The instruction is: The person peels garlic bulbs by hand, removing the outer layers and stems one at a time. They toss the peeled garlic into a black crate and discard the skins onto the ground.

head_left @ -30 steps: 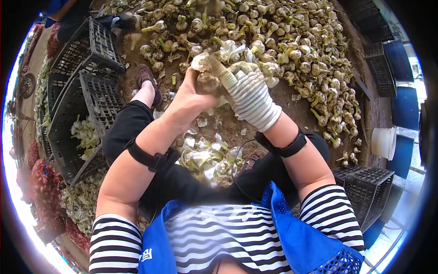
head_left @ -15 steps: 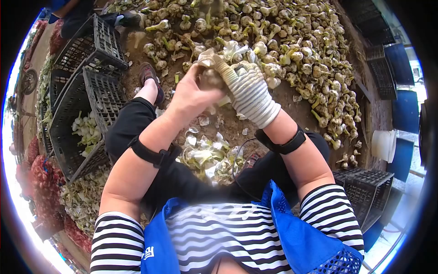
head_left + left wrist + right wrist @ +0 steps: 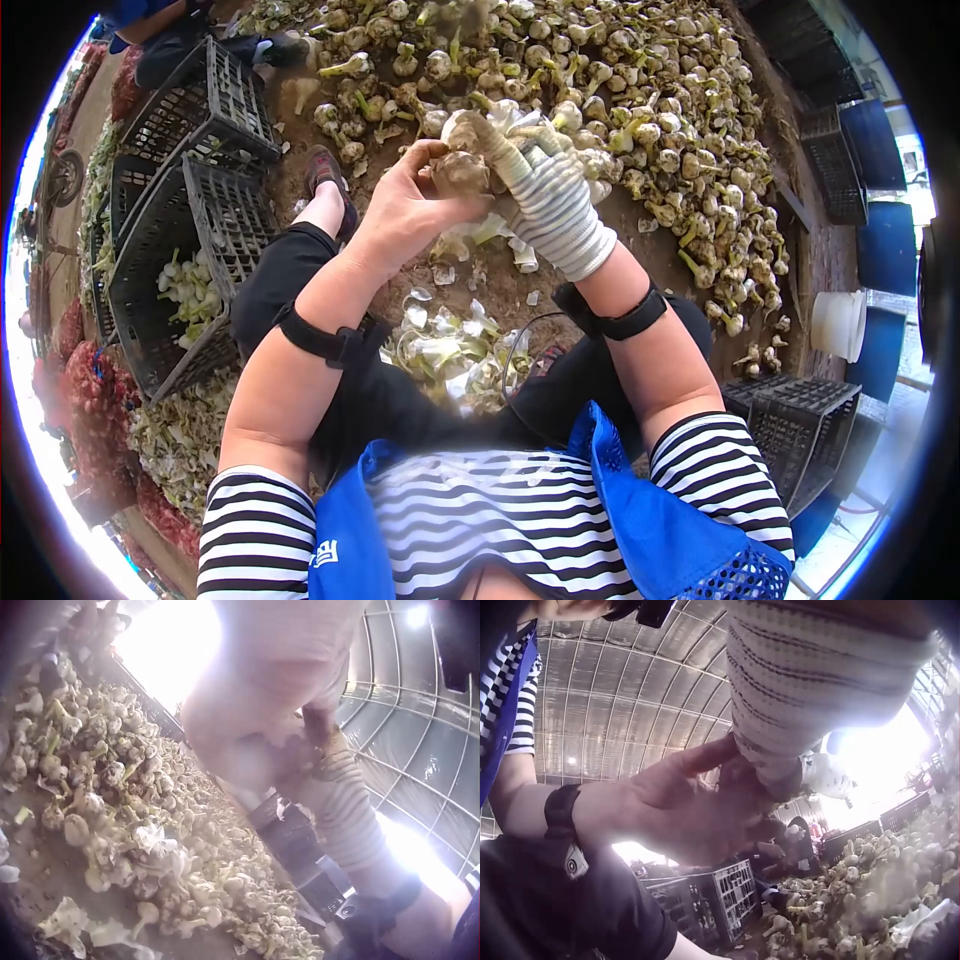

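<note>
In the head view my bare left hand (image 3: 405,210) holds a brownish garlic bulb (image 3: 462,174), thumb below it and fingers round its far side. My right hand (image 3: 557,205), in a striped white knit glove with a soiled thumb, grips the same bulb from the right, its thumb laid over the top. Pale papery skin stands at the bulb's upper edge. From the left wrist, the left hand (image 3: 277,690) covers most of the bulb, with the glove (image 3: 345,802) behind it. In the right wrist view the glove (image 3: 810,682) hangs over the bare left hand (image 3: 697,802).
A large heap of garlic bulbs (image 3: 690,150) spreads ahead and to the right. Peeled skins (image 3: 450,350) lie between the legs. Black crates (image 3: 230,220) stand at left, one holding whitish garlic (image 3: 188,290). At right are another crate (image 3: 800,430) and a white bucket (image 3: 838,325).
The hands stay close together around the bulb, which has turned slightly. My right fingers have shifted a little, and more loose skin shows below the hands.
</note>
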{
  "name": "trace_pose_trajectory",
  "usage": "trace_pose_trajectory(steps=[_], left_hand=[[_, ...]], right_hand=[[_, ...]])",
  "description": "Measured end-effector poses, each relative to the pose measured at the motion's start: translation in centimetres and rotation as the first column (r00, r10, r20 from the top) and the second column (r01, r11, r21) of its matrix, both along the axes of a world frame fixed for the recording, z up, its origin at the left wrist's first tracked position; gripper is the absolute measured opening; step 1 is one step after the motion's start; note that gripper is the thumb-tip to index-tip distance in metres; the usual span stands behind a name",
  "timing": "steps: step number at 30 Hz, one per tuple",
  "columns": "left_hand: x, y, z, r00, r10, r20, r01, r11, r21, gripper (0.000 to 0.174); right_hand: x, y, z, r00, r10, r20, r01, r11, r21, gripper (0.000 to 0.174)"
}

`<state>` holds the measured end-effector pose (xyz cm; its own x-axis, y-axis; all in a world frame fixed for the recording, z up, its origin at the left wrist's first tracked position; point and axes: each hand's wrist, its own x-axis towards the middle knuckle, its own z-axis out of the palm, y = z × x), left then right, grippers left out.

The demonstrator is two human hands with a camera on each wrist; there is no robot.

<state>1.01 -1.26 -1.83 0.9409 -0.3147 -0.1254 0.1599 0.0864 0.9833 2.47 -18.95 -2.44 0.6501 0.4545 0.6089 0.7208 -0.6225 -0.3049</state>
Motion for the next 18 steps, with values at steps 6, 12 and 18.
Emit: trace_pose_trajectory(steps=[6, 12, 18], left_hand=[[0.2, 0.1, 0.3, 0.999, -0.002, 0.033, 0.0, 0.996, 0.085, 0.053], [-0.1, 0.3, 1.9, 0.995, -0.03, -0.096, 0.036, 0.998, 0.057, 0.055], [-0.1, 0.3, 0.1, 0.997, -0.049, 0.066, 0.037, 0.986, 0.164, 0.052]], right_hand=[[-0.1, 0.3, -1.1, 0.999, -0.014, -0.043, 0.012, 0.999, -0.043, 0.067], [-0.1, -0.2, -1.1, 0.999, -0.002, -0.032, -0.001, 0.997, -0.08, 0.079], [-0.2, 0.7, -1.6, 0.976, 0.053, -0.211, -0.052, 0.999, 0.01, 0.062]])
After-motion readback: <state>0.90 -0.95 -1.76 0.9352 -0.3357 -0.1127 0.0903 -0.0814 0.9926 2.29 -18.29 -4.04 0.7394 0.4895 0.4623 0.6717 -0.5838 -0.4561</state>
